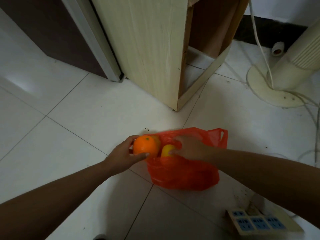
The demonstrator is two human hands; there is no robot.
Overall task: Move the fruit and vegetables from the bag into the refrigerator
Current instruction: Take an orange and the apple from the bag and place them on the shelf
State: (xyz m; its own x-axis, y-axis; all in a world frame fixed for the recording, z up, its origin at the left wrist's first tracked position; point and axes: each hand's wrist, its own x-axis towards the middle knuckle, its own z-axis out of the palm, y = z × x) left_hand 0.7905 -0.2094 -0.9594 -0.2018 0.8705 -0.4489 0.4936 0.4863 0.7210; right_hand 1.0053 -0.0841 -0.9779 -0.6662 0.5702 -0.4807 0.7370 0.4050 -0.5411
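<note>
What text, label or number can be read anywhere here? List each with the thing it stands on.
None can be read.
Power strip: blue socket faces only, no legible marking.
Orange, red bag, fan base, wooden cabinet: no print visible.

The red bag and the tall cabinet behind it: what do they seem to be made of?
Bag: thin plastic film, slightly glossy; it crumples into sharp folds, shows shiny highlights and has a cut-out handle. Cabinet: probably laminated board with a pale printed wood grain, matte; at its open side the raw brown edge and backing look like pressed board, though solid wood cannot be excluded.
</note>
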